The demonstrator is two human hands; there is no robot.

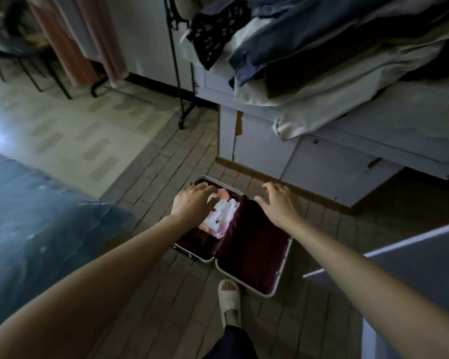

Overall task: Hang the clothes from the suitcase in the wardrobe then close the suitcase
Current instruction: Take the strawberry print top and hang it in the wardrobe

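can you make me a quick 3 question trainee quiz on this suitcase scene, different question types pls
1. True or false: the suitcase lies shut on the floor.
2. Multiple choice: the white and pink clothes lie in (A) the left half of the suitcase, (B) the right half, (C) the floor beside it.
3. Fill in: the left hand reaches over the clothes, while the right hand hovers over the ____ half of the suitcase.

Key
1. False: it lies open, both dark red lined halves showing.
2. A
3. right, which looks bare of clothes.
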